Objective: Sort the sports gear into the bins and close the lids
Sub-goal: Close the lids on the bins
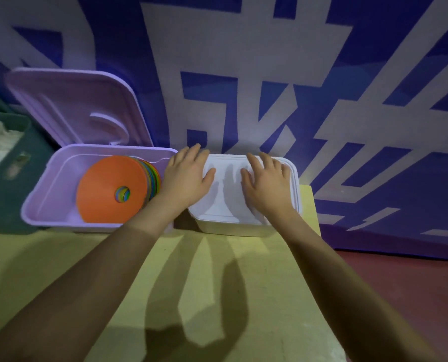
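hands (188,176) and (266,184) flat, fingers spread, pressing the white lid (228,194); uneven pressure might leave one corner unlatched, and my purple bin (47,194) stays open.

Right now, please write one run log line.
both hands: left hand, right hand flat on white plastic bin lid | purple plastic bin: open, orange disc cones inside

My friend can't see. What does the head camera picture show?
Two hands, left hand and right hand, press flat on the closed lid of a white bin. Beside it a purple bin stands open, holding a stack of discs, orange on top.
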{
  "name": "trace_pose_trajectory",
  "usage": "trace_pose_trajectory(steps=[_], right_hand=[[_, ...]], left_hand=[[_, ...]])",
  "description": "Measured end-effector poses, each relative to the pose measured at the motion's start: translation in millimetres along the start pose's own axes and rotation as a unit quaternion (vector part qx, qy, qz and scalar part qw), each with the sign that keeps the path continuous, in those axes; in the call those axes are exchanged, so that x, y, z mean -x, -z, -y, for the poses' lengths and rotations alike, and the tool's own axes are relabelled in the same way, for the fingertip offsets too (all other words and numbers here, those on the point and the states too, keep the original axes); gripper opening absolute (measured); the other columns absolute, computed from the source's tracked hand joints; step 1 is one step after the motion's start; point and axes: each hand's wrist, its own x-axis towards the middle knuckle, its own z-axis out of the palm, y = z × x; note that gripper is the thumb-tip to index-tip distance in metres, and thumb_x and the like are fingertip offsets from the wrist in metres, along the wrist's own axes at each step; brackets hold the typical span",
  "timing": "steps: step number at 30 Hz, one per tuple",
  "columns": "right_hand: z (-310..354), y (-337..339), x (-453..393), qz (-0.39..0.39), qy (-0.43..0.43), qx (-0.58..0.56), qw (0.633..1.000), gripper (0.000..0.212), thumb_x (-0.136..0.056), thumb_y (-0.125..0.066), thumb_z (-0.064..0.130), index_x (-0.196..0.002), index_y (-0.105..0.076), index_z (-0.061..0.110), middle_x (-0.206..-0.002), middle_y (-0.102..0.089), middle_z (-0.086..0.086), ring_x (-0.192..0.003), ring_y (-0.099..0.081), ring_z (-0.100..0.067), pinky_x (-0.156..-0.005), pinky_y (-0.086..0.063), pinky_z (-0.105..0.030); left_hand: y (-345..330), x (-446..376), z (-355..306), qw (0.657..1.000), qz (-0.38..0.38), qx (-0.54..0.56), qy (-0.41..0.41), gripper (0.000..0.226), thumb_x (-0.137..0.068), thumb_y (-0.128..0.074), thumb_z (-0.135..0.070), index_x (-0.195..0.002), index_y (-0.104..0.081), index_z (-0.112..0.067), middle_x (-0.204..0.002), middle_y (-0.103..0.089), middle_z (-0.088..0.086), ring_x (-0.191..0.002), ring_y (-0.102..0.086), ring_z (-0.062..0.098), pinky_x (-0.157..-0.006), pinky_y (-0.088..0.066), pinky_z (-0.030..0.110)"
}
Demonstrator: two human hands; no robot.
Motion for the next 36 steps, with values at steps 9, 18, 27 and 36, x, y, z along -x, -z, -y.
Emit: trace_pose_trajectory(steps=[9,18,27,36], right_hand=[[122.8,14.3,-18.8,-0.143,0.148,-0.103,0.973,0.038,-0.093,-0.046,0.028,-0.123,-0.059,0.009,-0.108,-0.065,-0.01,-0.09,-0.062,-0.031,-0.074,-0.048,-0.041],[254.2,-8.0,-60.2,-0.208,0.11,-0.096,0.967,0.055,-0.088,-0.04,0.036,-0.139,-0.043,0.014,-0.113,-0.059,-0.012,-0.089,-0.059,-0.036,-0.073,-0.05,-0.043],[290.3,-31.7,-97.7,-0.146,-0.063,-0.126,0.979,0.065,-0.095,-0.041,0.049,-0.149,-0.009,0.034,-0.132,-0.039,-0.014,-0.094,-0.057,-0.04,-0.077,-0.045,-0.046],[295.1,-21.7,-84.6,-0.179,-0.069,-0.323,0.927,0.052,-0.097,-0.044,0.039,-0.145,-0.023,0.04,-0.129,-0.039,-0.006,-0.086,-0.049,-0.013,-0.076,-0.04,-0.029]], left_hand=[[69.3,22.6,97.0,0.982,-0.182,0.012,-0.054,0.05,-0.086,-0.04,-0.036,-0.119,-0.06,-0.004,-0.119,-0.061,0.016,-0.104,-0.058,0.035,-0.087,-0.043,0.041],[117.3,13.3,234.2,0.973,-0.207,-0.026,-0.096,0.054,-0.085,-0.044,-0.034,-0.129,-0.053,-0.005,-0.133,-0.049,0.023,-0.112,-0.053,0.04,-0.089,-0.045,0.047],[115.9,-15.7,300.0,0.986,-0.15,0.071,0.019,0.07,-0.092,-0.047,-0.045,-0.149,-0.018,-0.016,-0.147,-0.021,0.025,-0.112,-0.048,0.05,-0.087,-0.044,0.051],[120.5,-10.9,292.3,0.945,-0.193,0.264,-0.006,0.069,-0.085,-0.033,-0.057,-0.147,-0.023,-0.028,-0.143,-0.024,0.011,-0.128,-0.037,0.029,-0.101,-0.037,0.037]])
